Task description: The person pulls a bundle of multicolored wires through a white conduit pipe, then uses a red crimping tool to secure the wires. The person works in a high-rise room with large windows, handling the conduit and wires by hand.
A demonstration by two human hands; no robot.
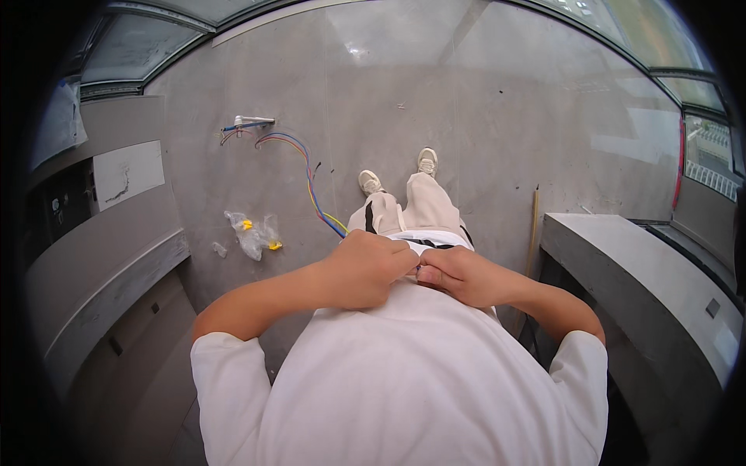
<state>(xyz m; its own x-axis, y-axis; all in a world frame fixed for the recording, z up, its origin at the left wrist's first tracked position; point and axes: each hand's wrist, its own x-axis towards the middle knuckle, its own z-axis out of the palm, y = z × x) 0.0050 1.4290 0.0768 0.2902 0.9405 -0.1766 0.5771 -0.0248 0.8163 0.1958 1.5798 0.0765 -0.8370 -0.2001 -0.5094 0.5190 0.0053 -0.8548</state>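
Note:
My left hand (365, 268) and my right hand (458, 276) meet in front of my waist, fingers curled and touching each other. A bundle of red, blue and yellow wires (311, 182) runs across the concrete floor from a white conduit stub (255, 120) up to my left hand, which is closed around the wire ends. My right hand pinches something small at the same spot; what it grips is hidden by the fingers. I stand in a white shirt, light trousers and white shoes (371, 182).
A clear plastic bag with yellow pieces (254, 235) lies on the floor to my left. Grey concrete ledges flank me, one on the left (101, 264) and one on the right (637, 272). A thin wooden stick (533, 233) leans by the right ledge. Windows curve along the top.

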